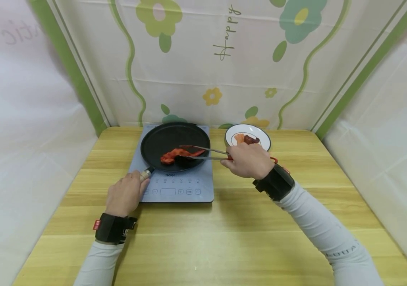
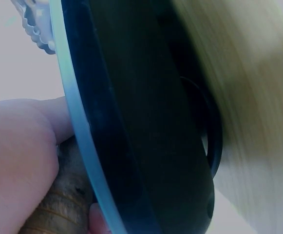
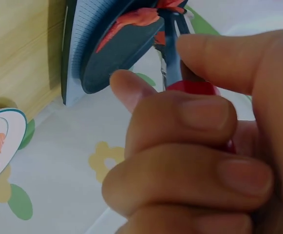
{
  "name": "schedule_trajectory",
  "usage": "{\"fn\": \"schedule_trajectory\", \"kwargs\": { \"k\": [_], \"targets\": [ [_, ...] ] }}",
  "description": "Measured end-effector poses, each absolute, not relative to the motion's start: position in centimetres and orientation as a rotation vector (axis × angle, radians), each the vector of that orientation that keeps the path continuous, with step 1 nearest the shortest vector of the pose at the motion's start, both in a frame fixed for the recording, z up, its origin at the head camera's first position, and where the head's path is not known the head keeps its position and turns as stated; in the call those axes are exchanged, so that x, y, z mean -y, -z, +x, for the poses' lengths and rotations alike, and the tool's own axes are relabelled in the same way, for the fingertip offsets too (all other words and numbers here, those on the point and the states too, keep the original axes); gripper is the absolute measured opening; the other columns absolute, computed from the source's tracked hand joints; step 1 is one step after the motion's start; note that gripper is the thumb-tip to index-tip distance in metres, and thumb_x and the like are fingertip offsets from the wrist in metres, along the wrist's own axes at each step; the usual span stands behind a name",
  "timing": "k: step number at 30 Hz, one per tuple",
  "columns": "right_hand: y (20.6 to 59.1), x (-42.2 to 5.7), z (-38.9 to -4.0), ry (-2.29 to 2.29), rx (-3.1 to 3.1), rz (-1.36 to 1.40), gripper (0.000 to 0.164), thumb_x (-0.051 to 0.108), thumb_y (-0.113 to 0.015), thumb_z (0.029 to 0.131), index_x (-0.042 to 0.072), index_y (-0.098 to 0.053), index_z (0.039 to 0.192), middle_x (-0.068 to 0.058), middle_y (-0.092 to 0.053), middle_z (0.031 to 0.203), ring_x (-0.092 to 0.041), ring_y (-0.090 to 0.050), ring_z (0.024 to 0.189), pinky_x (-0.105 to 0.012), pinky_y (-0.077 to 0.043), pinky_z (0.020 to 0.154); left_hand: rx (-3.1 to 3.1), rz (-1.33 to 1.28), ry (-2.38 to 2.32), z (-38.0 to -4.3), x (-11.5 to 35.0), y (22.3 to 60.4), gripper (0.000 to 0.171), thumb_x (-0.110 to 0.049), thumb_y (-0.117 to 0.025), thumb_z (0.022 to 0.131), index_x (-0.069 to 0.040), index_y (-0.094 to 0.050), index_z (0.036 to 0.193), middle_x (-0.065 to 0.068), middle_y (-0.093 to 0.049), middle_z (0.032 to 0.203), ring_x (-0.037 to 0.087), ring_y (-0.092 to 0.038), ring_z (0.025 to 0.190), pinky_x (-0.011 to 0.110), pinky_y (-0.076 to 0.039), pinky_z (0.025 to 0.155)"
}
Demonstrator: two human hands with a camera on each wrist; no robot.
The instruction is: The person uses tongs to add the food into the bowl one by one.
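My left hand [image 1: 124,194] holds the short handle [image 1: 145,175] of a round black frying pan [image 1: 160,137]; the left wrist view shows the handle's wood-like brown surface [image 2: 58,204] beneath the hand. In my right hand [image 1: 247,161] I grip metal tongs [image 1: 212,158] with red handle grips [image 3: 192,87], fingers curled round them. The tongs' arms stand apart and reach left over the pan. Their ends are at a long, glossy red piece of food [image 1: 169,156] lying in the pan. Whether the tongs pinch it I cannot tell.
Under the pan is a light blue-grey induction cooktop [image 1: 178,195] with a touch panel. Behind my right hand stands a white plate [image 1: 265,140] with a dark rim, holding orange food [image 1: 239,138] and dark red food [image 1: 251,139]. Flowered cloth [image 1: 196,71] walls the wooden table [image 1: 203,246].
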State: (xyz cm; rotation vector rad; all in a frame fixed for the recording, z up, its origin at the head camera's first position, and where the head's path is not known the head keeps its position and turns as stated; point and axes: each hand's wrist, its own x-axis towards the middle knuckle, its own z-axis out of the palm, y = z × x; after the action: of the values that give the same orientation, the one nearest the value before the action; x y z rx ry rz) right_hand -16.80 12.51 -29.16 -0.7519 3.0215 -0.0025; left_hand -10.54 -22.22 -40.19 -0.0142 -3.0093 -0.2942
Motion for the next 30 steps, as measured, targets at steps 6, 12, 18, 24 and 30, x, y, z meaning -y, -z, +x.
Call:
{"fn": "schedule_trajectory", "kwargs": {
  "k": [6, 12, 18, 24, 30],
  "targets": [
    [29.8, -12.8, -16.7, 0.046, -3.041, -0.777, 0.039, 0.048, -0.057, 0.094, 0.018, -0.051, 0.070, 0.005, -0.040, 0.056, -0.014, -0.046, 0.051, -0.030, -0.031, 0.046, 3.011, -0.010, 0.299, -10.5, 22.2, 40.2, 0.039, -0.044, -0.049, 0.099, -0.005, -0.049, 0.093, 0.009, -0.048, 0.072, 0.022, -0.046, 0.057, 0.032, -0.030, 0.045],
    [30.4, -13.1, -16.7, 0.094, -3.051, -0.786, 0.040, 0.051, -0.056, 0.094, 0.018, -0.052, 0.072, 0.005, -0.042, 0.056, -0.013, -0.046, 0.049, -0.029, -0.031, 0.046, 3.011, -0.004, 0.298, -10.5, 22.3, 40.2, 0.039, -0.044, -0.050, 0.099, -0.005, -0.049, 0.093, 0.009, -0.048, 0.072, 0.022, -0.046, 0.057, 0.032, -0.030, 0.045],
    [31.4, -13.4, -16.5, 0.176, -3.035, -0.760, 0.038, 0.049, -0.054, 0.096, 0.017, -0.053, 0.075, 0.004, -0.046, 0.059, -0.013, -0.047, 0.049, -0.029, -0.034, 0.044, 3.011, -0.006, 0.297, -10.5, 22.2, 40.2, 0.039, -0.043, -0.051, 0.099, -0.004, -0.050, 0.093, 0.009, -0.048, 0.072, 0.022, -0.046, 0.057, 0.032, -0.030, 0.045],
    [32.3, -13.7, -16.6, 0.204, -3.038, -0.748, 0.039, 0.049, -0.051, 0.097, 0.015, -0.052, 0.078, 0.003, -0.046, 0.060, -0.013, -0.046, 0.048, -0.028, -0.034, 0.044, 3.016, -0.003, 0.304, -10.5, 22.2, 40.1, 0.039, -0.042, -0.051, 0.098, -0.004, -0.050, 0.094, 0.009, -0.048, 0.073, 0.022, -0.046, 0.058, 0.032, -0.030, 0.045],
    [33.1, -13.9, -16.6, 0.255, -3.035, -0.726, 0.038, 0.049, -0.049, 0.098, 0.015, -0.052, 0.080, 0.004, -0.046, 0.061, -0.012, -0.046, 0.050, -0.028, -0.035, 0.047, 3.025, 0.001, 0.307, -10.5, 22.2, 40.1, 0.039, -0.042, -0.051, 0.099, -0.004, -0.050, 0.095, 0.009, -0.049, 0.074, 0.022, -0.046, 0.058, 0.032, -0.031, 0.046]
  ]
}}
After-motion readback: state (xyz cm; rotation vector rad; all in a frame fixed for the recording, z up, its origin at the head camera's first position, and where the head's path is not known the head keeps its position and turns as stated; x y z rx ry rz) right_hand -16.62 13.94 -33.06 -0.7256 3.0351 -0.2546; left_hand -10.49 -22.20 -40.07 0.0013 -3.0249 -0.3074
